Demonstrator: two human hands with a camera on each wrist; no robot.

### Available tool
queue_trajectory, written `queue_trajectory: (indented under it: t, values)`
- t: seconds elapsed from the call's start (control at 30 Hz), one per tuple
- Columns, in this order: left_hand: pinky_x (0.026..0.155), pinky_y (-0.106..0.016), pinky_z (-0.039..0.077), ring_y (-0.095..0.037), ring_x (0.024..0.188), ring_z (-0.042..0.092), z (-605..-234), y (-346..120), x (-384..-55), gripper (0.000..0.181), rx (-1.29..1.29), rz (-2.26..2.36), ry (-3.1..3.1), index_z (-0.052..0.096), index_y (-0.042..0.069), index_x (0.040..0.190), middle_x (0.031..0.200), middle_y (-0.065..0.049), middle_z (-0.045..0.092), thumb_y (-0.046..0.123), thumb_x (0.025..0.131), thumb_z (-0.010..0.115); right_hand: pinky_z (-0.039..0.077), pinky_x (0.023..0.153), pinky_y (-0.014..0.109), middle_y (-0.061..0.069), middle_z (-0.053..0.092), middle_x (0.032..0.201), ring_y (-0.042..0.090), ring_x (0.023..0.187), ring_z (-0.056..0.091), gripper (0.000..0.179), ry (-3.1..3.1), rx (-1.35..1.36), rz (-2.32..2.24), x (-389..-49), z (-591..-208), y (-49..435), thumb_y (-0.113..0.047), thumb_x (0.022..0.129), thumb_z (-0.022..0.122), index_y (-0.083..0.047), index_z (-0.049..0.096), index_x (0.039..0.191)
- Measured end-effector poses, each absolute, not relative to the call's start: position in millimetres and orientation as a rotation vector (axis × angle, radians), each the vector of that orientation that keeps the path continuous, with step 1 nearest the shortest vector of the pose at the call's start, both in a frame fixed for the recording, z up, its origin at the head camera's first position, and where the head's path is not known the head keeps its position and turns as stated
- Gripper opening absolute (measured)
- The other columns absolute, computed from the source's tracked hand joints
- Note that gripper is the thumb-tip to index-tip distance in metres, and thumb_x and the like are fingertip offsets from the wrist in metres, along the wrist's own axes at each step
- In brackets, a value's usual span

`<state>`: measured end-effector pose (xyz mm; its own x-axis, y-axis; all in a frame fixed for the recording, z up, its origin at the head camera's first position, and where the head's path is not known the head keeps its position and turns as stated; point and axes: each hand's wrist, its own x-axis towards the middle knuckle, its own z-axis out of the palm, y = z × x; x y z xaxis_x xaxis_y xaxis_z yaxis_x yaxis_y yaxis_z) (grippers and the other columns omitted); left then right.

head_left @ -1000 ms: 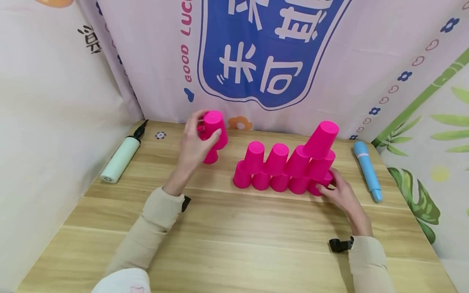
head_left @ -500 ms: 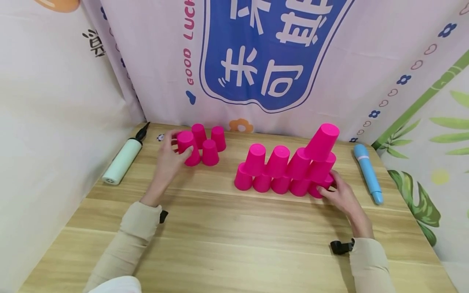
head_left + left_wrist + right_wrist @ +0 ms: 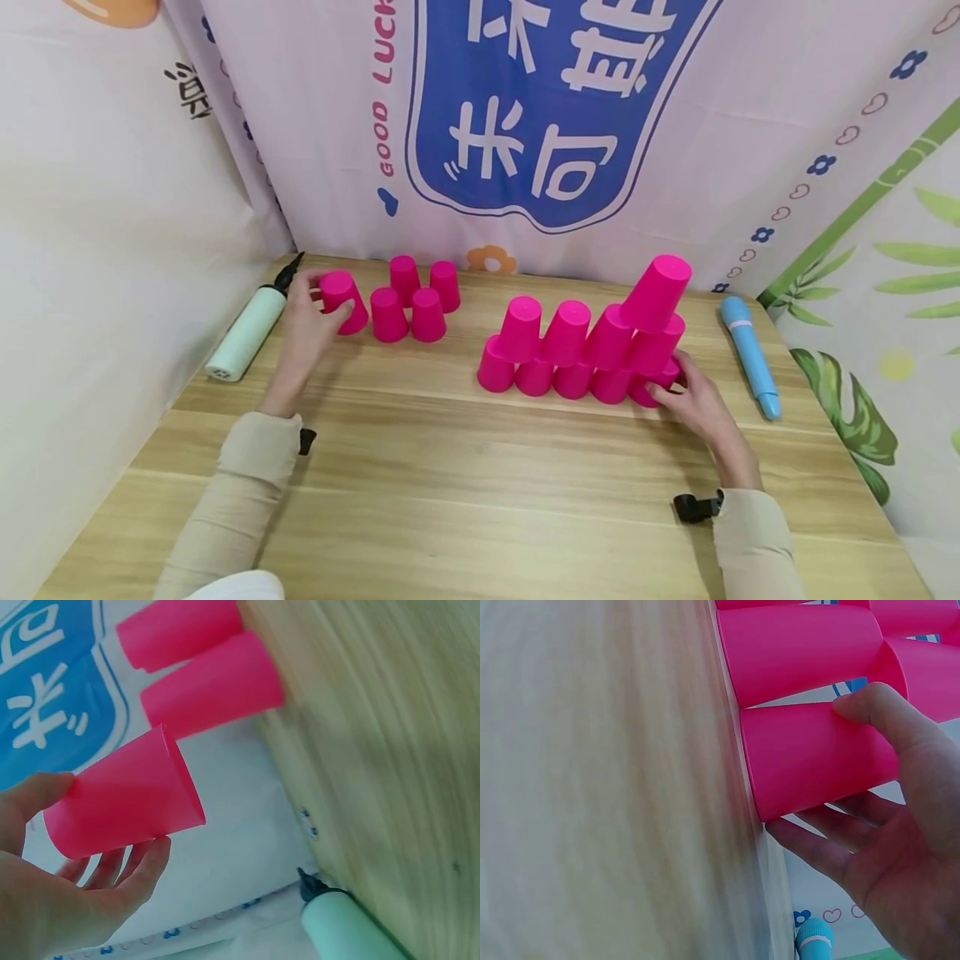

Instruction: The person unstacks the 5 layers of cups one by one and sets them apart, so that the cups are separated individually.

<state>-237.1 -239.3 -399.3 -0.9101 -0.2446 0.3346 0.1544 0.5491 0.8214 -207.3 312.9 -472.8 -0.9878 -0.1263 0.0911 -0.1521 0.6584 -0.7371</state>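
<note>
My left hand point(image 3: 302, 337) grips an upside-down pink cup point(image 3: 343, 302) between thumb and fingers. In the left wrist view the held cup point(image 3: 124, 799) has its rim apart from the tabletop. Several more pink cups point(image 3: 389, 317) stand inverted just right of it. Toward the right, inverted pink cups form a stepped stack point(image 3: 573, 377): a bottom row, a second row, and one cup point(image 3: 657, 292) on top at the right. My right hand point(image 3: 697, 398) holds the end cup point(image 3: 817, 761) of the bottom row, thumb on one side and fingers on the other.
A mint-green hand pump point(image 3: 247, 332) with a black nozzle lies left of my left hand. Right of the stack lies a blue pen-like stick point(image 3: 752, 357). A printed cloth point(image 3: 330, 125) hangs behind the wooden table point(image 3: 480, 500). A small round chip point(image 3: 307, 823) lies near the pump.
My left hand has carried pink cups leftward from the back group, leaving one standing in the front row, and now holds another farther left. My right hand stays on the stack's end cup.
</note>
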Motion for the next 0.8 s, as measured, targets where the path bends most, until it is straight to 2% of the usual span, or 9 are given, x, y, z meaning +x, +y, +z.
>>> queue_trajectory:
  t: [0.2,0.57,0.8]
  values:
    - [0.094,-0.046,0.044,-0.036,0.116,0.048,-408.1,-246.9,-249.0,0.056,0.115,-1.291,-2.431,0.038,-0.002,0.134,0.129,-0.022,0.046,0.007,0.087,0.067,0.041,0.098,0.058,0.024,0.047,0.132,0.044,0.118,0.048,0.071,-2.834,0.242,1.279,-207.4,-472.4,312.8,-0.028,0.091,0.067,-0.006,0.030,0.147]
    - [0.100,-0.048,0.041,-0.039,0.120,0.046,-430.7,-253.7,-283.3,0.055,0.164,-1.291,-2.480,0.036,-0.006,0.133,0.131,-0.027,0.044,0.001,0.087,0.064,0.040,0.099,0.059,0.023,0.046,0.134,0.044,0.119,0.047,0.072,-2.828,0.227,1.303,-208.3,-474.9,314.7,-0.029,0.091,0.067,-0.008,0.029,0.148]
    - [0.100,-0.049,0.041,-0.042,0.119,0.046,-443.9,-251.7,-291.6,0.054,0.167,-1.241,-2.523,0.036,-0.008,0.131,0.129,-0.029,0.044,0.000,0.085,0.064,0.041,0.098,0.058,0.022,0.047,0.134,0.043,0.119,0.048,0.072,-2.820,0.229,1.286,-209.0,-474.8,315.3,-0.031,0.090,0.068,-0.009,0.031,0.148]
